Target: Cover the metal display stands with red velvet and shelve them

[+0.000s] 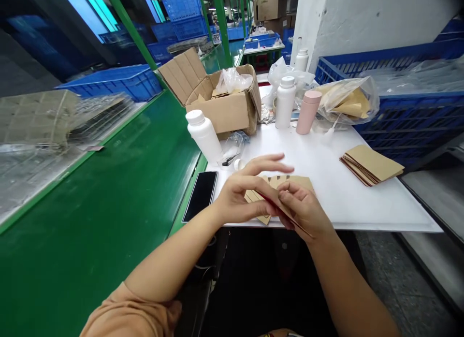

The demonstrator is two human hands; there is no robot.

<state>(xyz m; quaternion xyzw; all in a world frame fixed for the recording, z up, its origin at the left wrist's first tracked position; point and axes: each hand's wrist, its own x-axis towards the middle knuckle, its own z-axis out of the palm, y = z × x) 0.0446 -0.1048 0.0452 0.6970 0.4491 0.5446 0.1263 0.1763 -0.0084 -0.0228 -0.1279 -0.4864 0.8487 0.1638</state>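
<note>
Both hands are together above the front edge of the white table. My left hand pinches a brown kraft paper piece with a dark red underside between thumb and index finger, its other fingers stretched out. On the same piece, the fingers of my right hand are closed near its upper face. The piece is tilted and partly covered by the fingers; whether it is an envelope or a folded card I cannot tell. Under the hands lie more kraft paper pieces. A neat stack of kraft pieces rests farther right.
A black phone lies left of the hands. Behind stand a white bottle, an open cardboard box, another white bottle and a pink bottle. A green surface runs along the left; a blue crate is at right.
</note>
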